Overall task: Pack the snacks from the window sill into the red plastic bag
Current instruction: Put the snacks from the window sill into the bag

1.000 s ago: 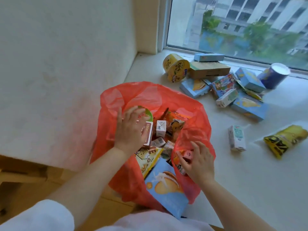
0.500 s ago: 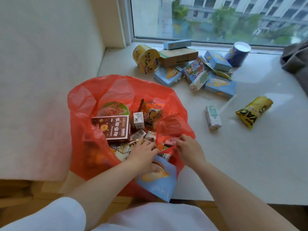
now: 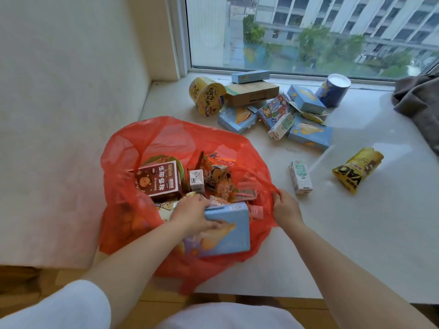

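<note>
The red plastic bag (image 3: 123,210) stands open on the window sill (image 3: 356,245), holding several snacks: a brown box (image 3: 158,180), a small white carton (image 3: 196,180) and orange packets. My left hand (image 3: 193,216) grips a light blue snack box (image 3: 231,231) at the bag's near edge. My right hand (image 3: 285,207) pinches the bag's right rim. More snacks lie on the sill: a milk carton (image 3: 300,177), a yellow chip bag (image 3: 356,169), blue boxes (image 3: 310,135), yellow cups (image 3: 210,98), a cardboard box (image 3: 251,92) and a blue can (image 3: 332,90).
A white wall (image 3: 59,115) runs along the left of the sill. The window (image 3: 308,32) closes the far side. Grey cloth (image 3: 420,103) lies at the far right. The sill's front edge drops to a wooden floor (image 3: 166,298).
My left hand has taken hold of the blue box and lifted its end inside the bag. My right hand has shifted right along the bag's rim.
</note>
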The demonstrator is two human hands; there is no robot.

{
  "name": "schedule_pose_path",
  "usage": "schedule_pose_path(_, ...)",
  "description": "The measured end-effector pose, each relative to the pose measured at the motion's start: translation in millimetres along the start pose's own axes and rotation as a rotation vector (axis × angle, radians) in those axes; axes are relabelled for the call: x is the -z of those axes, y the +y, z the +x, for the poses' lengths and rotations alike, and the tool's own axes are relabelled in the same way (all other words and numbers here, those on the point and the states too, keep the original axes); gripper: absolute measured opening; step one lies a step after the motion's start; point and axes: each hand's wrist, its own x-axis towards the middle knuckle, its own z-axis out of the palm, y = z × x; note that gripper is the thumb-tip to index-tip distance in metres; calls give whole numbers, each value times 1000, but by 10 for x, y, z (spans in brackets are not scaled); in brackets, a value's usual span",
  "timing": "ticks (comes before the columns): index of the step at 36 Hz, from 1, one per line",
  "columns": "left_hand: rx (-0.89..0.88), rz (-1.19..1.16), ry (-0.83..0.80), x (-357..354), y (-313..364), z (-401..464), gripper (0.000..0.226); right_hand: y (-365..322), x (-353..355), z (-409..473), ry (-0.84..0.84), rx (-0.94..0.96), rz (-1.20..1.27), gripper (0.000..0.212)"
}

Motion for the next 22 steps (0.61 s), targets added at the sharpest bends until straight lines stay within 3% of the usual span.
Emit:
schedule_pose_path(8,247,-401,389,222,-179,-5,61,-72,267,63,31,-36,-76,29)
schedule_pose_path(17,-63,95,37,130,59,42,64,-337,667,250,184,-8,-136,32)
schedule_pose_path(22,-111,120,-39,209,150,153,60,-699,992,329,370,115,-91,26)
